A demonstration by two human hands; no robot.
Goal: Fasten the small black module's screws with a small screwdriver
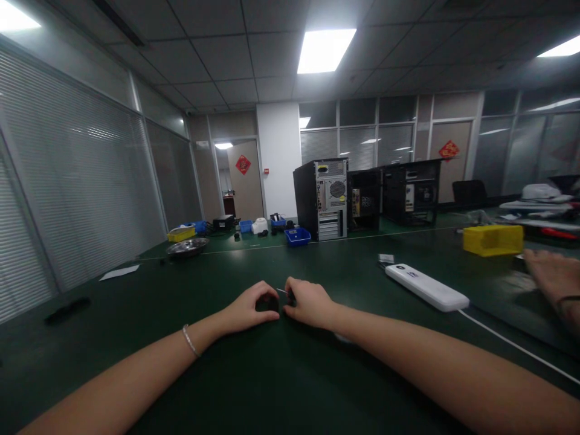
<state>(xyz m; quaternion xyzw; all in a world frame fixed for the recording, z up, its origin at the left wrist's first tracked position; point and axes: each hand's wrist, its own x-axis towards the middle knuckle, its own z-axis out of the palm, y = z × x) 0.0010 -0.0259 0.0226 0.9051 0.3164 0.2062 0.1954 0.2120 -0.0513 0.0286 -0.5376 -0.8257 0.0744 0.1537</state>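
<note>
Over the green tabletop (235,380), my two hands face each other close together. My left hand (247,309), with a bracelet at the wrist, curls its fingers and thumb around a dark gap; any object in it is too dark to make out. My right hand (312,304) has its fingers bent in and closed around something small and dark, mostly hidden by the fingers. A thin pale strip or wire (281,291) pokes out from it toward the left hand.
A white power strip (426,286) with a cord lies to the right. Computer cases (333,199) stand behind. A blue tray (298,237), metal dish (186,246) and yellow bin (493,240) sit around. Another person's hand (555,275) is blurred at the right edge.
</note>
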